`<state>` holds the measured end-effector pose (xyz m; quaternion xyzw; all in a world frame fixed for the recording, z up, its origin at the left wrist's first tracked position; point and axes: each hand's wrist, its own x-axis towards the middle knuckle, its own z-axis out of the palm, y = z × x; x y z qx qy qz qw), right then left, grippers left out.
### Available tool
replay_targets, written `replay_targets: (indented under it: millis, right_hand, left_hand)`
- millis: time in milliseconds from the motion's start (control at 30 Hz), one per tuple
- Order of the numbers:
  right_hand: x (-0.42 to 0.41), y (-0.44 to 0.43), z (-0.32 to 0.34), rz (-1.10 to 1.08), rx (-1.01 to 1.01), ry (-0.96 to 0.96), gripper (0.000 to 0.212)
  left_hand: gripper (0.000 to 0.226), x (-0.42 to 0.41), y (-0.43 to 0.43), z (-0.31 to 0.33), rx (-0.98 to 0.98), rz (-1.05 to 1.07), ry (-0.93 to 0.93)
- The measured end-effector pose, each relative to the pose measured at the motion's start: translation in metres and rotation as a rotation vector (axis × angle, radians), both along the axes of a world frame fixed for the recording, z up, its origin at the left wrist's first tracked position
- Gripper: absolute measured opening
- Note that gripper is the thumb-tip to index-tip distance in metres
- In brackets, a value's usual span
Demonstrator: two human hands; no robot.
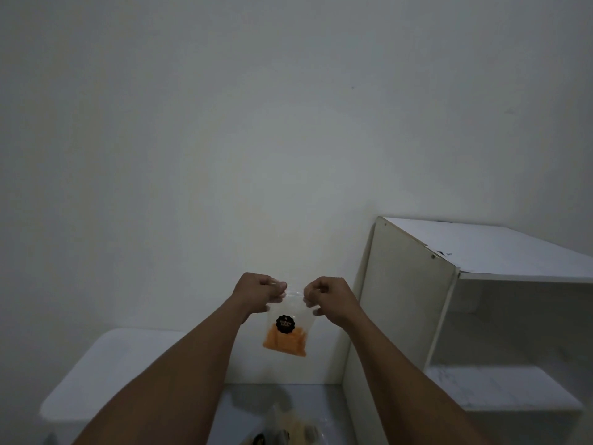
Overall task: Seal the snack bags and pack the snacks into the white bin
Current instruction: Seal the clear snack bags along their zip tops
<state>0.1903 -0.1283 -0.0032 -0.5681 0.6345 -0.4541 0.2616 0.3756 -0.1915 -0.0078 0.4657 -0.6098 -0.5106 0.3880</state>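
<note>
Bin (106, 374) left of shelf (481, 316)

Looks like a plain room in a home: bare white wall (224, 123), white open shelf unit (481, 316) against it, white storage bin (106, 374) on the floor.

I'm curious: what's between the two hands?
The clear top edge of the snack bag, pinched by the left hand and the right hand, seen in the head view.

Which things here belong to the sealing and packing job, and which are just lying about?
Job: snack bag, pinched at its top by the left hand and the right hand; white bin; more bags below.
Lying about: white shelf.
</note>
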Motion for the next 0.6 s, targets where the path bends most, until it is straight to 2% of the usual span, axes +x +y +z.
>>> replay_targets:
  millis: [167, 233, 367, 600]
  right_hand:
    - [0.009, 0.000, -0.006, -0.081, -0.080, 0.044, 0.014]
    - [0.012, -0.002, -0.010, -0.107, -0.103, 0.081, 0.015]
    - [0.015, 0.000, -0.016, -0.152, -0.134, 0.133, 0.015]
    - [0.022, 0.007, -0.022, -0.141, -0.160, 0.145, 0.011]
  left_hand:
    - [0.048, -0.011, -0.001, -0.002, -0.109, 0.207, -0.236]
    - [0.059, -0.017, 0.003, 0.003, -0.040, 0.225, -0.218]
    - [0.066, -0.019, 0.008, 0.013, 0.142, 0.314, -0.042]
    - [0.023, -0.024, 0.010, 0.011, 0.306, 0.189, 0.139]
